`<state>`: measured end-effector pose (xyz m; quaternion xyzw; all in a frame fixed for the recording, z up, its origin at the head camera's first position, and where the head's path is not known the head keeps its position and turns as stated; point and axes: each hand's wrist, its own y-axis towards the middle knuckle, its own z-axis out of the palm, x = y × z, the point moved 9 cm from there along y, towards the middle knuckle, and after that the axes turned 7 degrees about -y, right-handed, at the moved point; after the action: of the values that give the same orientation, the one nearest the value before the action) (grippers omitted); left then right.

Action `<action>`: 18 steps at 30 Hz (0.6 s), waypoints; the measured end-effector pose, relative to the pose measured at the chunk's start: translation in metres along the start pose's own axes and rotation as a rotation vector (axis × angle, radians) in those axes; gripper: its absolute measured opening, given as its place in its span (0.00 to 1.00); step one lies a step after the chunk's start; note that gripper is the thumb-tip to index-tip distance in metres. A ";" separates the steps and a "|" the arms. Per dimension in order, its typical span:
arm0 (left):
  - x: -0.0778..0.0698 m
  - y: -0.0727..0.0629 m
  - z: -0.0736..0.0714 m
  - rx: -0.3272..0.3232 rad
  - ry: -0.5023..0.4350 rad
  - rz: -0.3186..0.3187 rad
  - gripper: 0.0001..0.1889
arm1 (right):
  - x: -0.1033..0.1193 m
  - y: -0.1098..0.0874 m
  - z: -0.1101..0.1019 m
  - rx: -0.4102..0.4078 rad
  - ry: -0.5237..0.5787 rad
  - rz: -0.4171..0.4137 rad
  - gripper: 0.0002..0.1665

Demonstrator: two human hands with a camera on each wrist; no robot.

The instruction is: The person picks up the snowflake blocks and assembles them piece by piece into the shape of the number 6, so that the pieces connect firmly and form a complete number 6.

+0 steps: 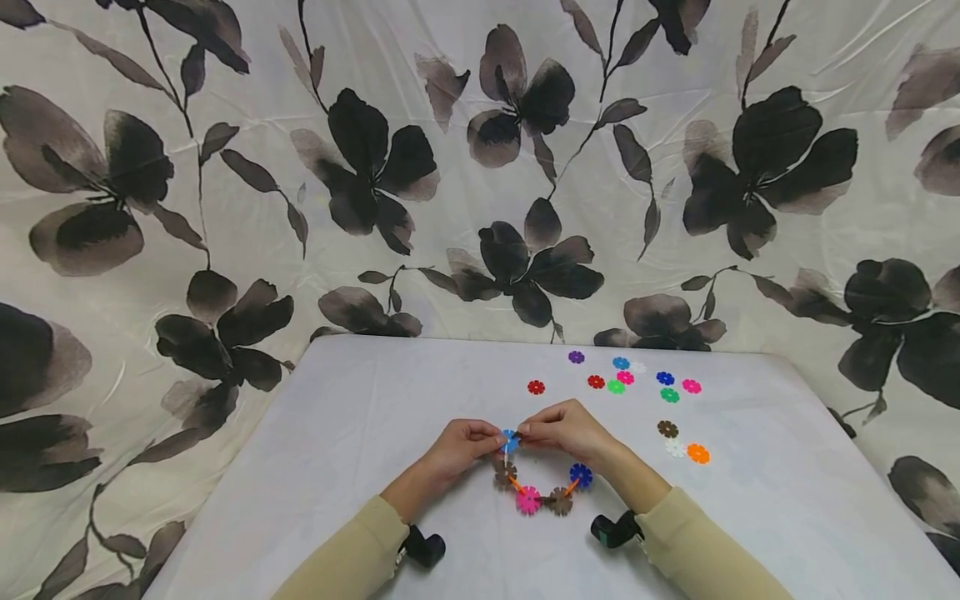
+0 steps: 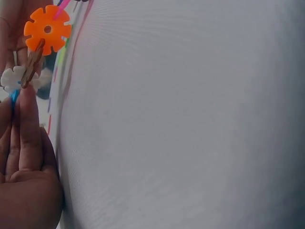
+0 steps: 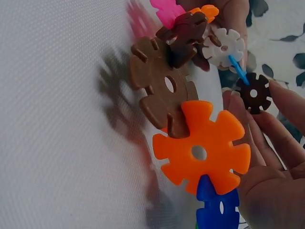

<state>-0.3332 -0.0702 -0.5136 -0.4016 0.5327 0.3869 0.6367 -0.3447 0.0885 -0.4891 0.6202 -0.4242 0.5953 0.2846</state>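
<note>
A curved chain of slotted flower-shaped plastic discs hangs between both hands. My left hand (image 1: 467, 442) pinches near its light blue disc (image 1: 510, 438), close to a white disc (image 3: 234, 44). Thumb and fingertips of my right hand (image 1: 568, 429) pinch a dark brown disc (image 3: 246, 98), whose edge meets the edge-on light blue disc. Along the lower curve are a brown disc (image 1: 501, 478), a pink disc (image 1: 528, 505), another brown disc (image 1: 560, 505) and a dark blue disc (image 1: 581, 482). Orange discs, such as the large orange disc (image 3: 224, 143), link some of them.
Several loose discs lie on the white table (image 1: 360, 392) at back right, among them a purple disc (image 1: 576, 357) and a red disc (image 1: 536, 387). Nearer are a loose brown disc (image 1: 667, 429) and a loose orange disc (image 1: 698, 454). Behind hangs a floral cloth (image 1: 450, 183).
</note>
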 end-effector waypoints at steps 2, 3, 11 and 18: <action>-0.001 0.000 0.000 -0.003 0.003 0.005 0.11 | 0.001 0.000 0.000 -0.005 -0.007 -0.003 0.18; -0.001 0.000 0.000 -0.004 0.004 0.007 0.11 | 0.001 -0.001 0.000 -0.006 -0.007 -0.003 0.18; 0.001 0.001 0.000 0.014 0.003 -0.015 0.11 | 0.000 -0.001 0.002 0.028 -0.007 -0.003 0.16; 0.001 0.001 0.001 0.020 0.025 -0.038 0.12 | -0.004 -0.002 -0.003 0.038 -0.077 0.003 0.20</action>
<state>-0.3339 -0.0692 -0.5149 -0.4100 0.5369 0.3644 0.6410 -0.3444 0.0932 -0.4927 0.6471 -0.4246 0.5794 0.2554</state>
